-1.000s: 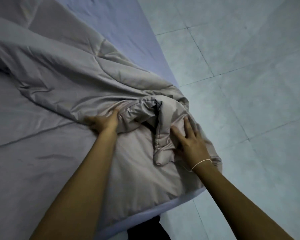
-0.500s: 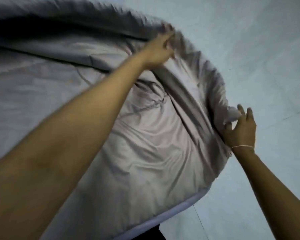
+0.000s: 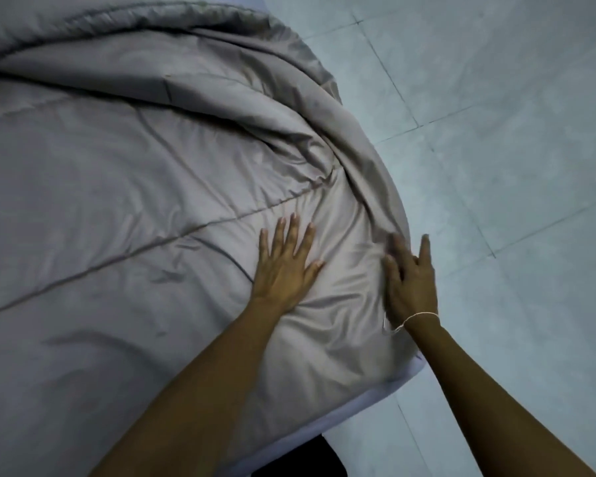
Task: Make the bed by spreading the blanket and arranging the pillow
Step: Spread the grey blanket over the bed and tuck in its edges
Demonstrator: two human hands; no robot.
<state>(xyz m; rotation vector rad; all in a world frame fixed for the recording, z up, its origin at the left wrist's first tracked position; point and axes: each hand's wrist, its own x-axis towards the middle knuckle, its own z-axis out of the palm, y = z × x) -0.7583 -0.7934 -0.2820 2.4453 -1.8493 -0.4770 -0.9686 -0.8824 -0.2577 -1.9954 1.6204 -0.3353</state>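
A grey quilted blanket covers the bed, lying flat on the left and bunched into thick folds along the far edge and the right side. My left hand lies flat on it near the bed's corner, fingers straight and spread. My right hand sits at the blanket's right edge with fingers extended; it is blurred, and a thin white string circles its wrist. A strip of pale blue sheet shows below the blanket at the corner. No pillow is in view.
A pale tiled floor fills the right side beyond the bed's edge. A dark shape sits low at the bottom, just under the bed's near corner.
The bunched corner that I held a second ago has been flung out over the bed. My left arm swept far forward and came back; both hands now lie flat near the corner.
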